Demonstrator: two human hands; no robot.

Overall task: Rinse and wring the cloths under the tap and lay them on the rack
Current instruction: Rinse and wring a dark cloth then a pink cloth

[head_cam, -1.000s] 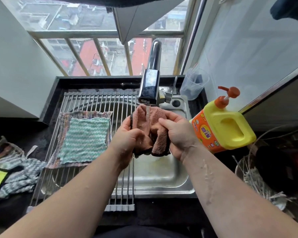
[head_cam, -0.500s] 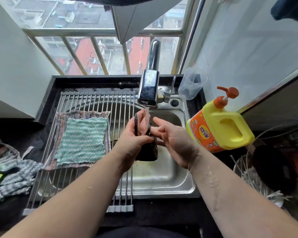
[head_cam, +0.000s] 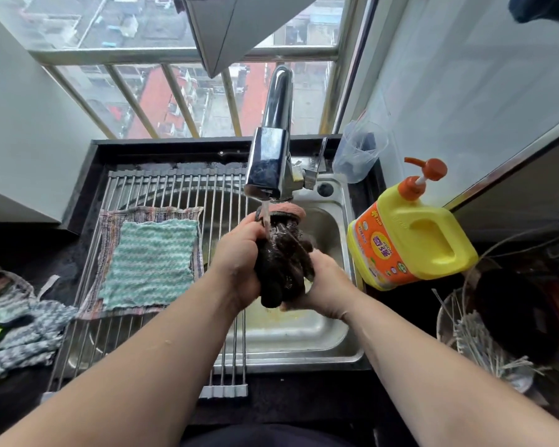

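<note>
A bunched, wet cloth (head_cam: 283,262), dark brown with a pink edge at its top, hangs under the running chrome tap (head_cam: 269,169) over the steel sink (head_cam: 304,337). My left hand (head_cam: 238,259) grips its left side and my right hand (head_cam: 320,285) grips its lower right end. Water streams onto the top of the cloth. On the steel roll-up rack (head_cam: 162,191) over the sink's left half, a green zigzag cloth (head_cam: 150,259) lies flat on a striped cloth (head_cam: 110,221).
A yellow detergent jug (head_cam: 410,243) with an orange pump stands right of the sink. A clear plastic cup (head_cam: 357,153) sits behind it. More cloths (head_cam: 23,321) are heaped on the dark counter at the left. A wire basket (head_cam: 475,330) stands at the right.
The cloth has gone from spread between both hands to a tight bundle. My right hand has moved down to its lower end, and the cloth looks darker and wetter.
</note>
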